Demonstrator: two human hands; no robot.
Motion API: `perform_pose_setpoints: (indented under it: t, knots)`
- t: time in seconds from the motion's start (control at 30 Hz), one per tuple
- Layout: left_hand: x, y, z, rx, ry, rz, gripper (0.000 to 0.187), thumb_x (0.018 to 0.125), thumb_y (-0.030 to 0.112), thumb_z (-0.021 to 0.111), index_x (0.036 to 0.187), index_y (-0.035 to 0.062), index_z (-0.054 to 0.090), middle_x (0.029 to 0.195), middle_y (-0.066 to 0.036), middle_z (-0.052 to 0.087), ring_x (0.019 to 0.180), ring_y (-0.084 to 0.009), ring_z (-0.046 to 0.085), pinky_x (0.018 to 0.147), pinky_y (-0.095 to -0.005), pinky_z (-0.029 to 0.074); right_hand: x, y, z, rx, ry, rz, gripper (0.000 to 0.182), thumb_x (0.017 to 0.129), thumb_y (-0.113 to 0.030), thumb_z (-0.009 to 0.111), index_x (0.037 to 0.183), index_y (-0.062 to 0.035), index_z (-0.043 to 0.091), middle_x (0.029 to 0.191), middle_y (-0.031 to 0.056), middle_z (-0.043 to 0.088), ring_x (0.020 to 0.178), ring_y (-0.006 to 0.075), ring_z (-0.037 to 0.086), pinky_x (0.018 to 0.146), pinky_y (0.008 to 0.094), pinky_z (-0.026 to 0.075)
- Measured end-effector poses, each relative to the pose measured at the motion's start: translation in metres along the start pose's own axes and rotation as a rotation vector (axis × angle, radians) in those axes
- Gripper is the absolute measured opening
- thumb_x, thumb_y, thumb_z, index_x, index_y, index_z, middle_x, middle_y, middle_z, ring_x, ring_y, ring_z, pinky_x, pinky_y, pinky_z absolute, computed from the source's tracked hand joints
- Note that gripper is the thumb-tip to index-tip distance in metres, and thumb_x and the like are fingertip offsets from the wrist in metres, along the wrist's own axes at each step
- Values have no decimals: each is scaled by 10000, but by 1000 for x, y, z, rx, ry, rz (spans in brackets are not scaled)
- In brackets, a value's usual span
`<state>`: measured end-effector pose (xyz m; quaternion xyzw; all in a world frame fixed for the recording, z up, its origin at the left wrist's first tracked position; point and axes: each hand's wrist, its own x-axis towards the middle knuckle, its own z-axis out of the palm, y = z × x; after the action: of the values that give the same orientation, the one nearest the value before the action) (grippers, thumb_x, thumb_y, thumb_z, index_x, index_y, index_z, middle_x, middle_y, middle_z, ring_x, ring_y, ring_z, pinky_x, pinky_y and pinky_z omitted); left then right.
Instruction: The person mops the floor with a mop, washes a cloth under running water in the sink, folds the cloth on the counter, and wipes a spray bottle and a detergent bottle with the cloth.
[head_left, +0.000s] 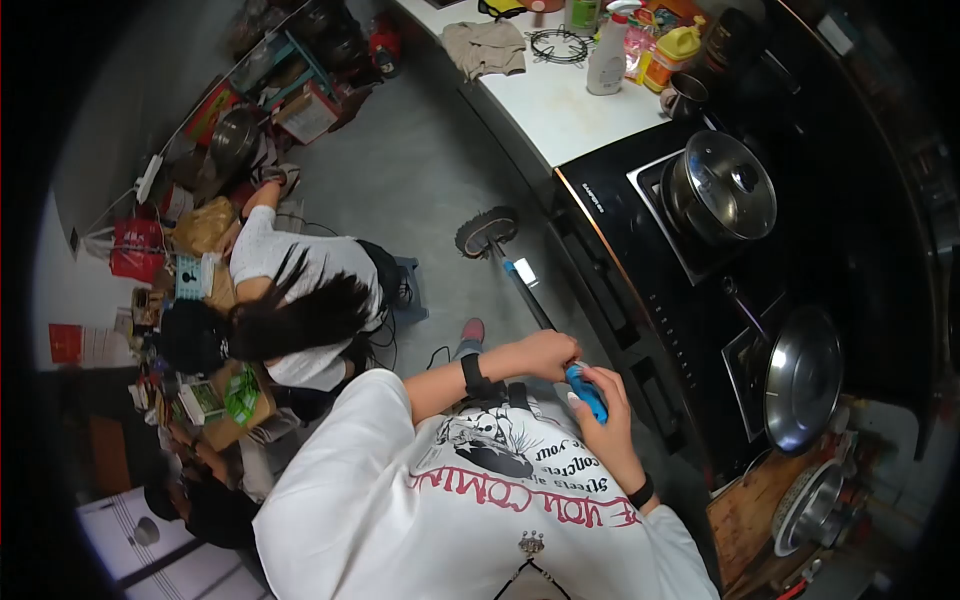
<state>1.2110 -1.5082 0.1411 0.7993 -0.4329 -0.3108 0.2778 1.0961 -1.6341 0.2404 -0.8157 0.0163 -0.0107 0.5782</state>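
While one mop [520, 290] rests on the floor, left hand [548, 352] and right hand [600, 402] both grip its handle.

- the white t-shirt [480, 500] has red print, upside down from here, reads something like "YOU COMIN"
- smaller black lines above it, roughly "Streets... your", too warped to trust
- stove [640, 250] front edge has a tiny white brand mark, unreadable

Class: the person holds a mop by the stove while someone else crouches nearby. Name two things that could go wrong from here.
1. Both hands grip the mop handle close to the stove; a wide swing might knock the lidded pot.
2. A person crouches on the floor near the mop head, so a backward stroke might strike them.
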Motion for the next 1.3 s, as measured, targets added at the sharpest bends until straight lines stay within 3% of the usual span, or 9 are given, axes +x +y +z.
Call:
perform_pose_setpoints:
  t: [0.23, 0.37, 0.63, 0.77, 0.9, 0.93, 1.07, 1.2, 1.3]
  knots:
    - [12, -45, 11, 151, -39, -48, 201, 644, 162, 580, 809, 48, 594, 790, -135, 594, 733, -332, 589, 608, -415, 471, 24, 37, 21, -120, -31, -70, 403, 737, -36, 533, 1136, -24, 480, 1165, 177, 435, 1056, 330, 449, 904, 363, 353]
    - [9, -81, -19, 54, 216, -96, 144, 628, 126, 602, 738, 34, 613, 752, -142, 574, 713, -332, 582, 621, -408, 470, 78, 35, 43, -139, -134, -82, 428, 735, -59, 548, 1158, -51, 482, 1207, 167, 406, 1106, 327, 406, 923, 369, 334]
    - [-17, -186, -120, -107, 297, -93, 171, 637, 71, 581, 808, 58, 589, 814, -118, 547, 782, -304, 563, 650, -387, 452, 203, 4, 127, -226, -292, -226, 411, 733, -105, 588, 1136, -80, 511, 1225, 158, 404, 1105, 338, 400, 915, 382, 344]
    - [-38, -242, -165, -327, 515, -35, 167, 655, 116, 596, 819, 84, 580, 804, -84, 540, 748, -263, 561, 638, -340, 445, 268, -27, 174, -199, -379, -321, 295, 752, -83, 576, 1042, -29, 563, 1144, 152, 484, 1056, 305, 459, 902, 359, 360]
    - [-58, -262, -218, -471, 760, -159, 153, 720, 138, 602, 849, 67, 560, 756, -33, 502, 643, -134, 514, 572, -262, 400, 337, -62, 211, -161, -594, -431, 158, 770, -68, 551, 902, -8, 614, 904, 132, 595, 932, 263, 542, 853, 343, 395]
    - [-54, -276, -224, -537, 880, -146, 136, 742, 133, 600, 851, 68, 550, 746, -25, 506, 654, -108, 511, 591, -244, 402, 351, -70, 224, -156, -495, -488, 122, 786, -71, 530, 742, 11, 610, 737, 113, 597, 799, 240, 568, 816, 322, 413]
    - [-45, -297, -276, -657, 1088, -209, 107, 780, 128, 567, 855, 60, 533, 749, -21, 535, 679, -106, 517, 612, -240, 411, 417, -93, 247, -6, -540, -325, 291, 826, -97, 492, 558, 13, 519, 545, 87, 525, 596, 222, 517, 789, 311, 419]
    - [-26, -321, -332, -713, 1186, -277, 171, 808, 239, 560, 836, 73, 534, 672, -73, 575, 576, -186, 565, 526, -289, 426, 484, -108, 255, 40, -510, -330, 339, 873, -144, 438, 618, 38, 565, 523, 85, 526, 574, 188, 527, 831, 327, 406]
    - [-7, -348, -370, -712, 1212, -237, 173, 824, 251, 543, 834, 79, 532, 677, -85, 589, 614, -247, 596, 517, -321, 431, 534, -98, 257, 57, -485, -248, 364, 891, -177, 433, 639, 48, 568, 633, 85, 571, 538, 134, 526, 601, 252, 446]
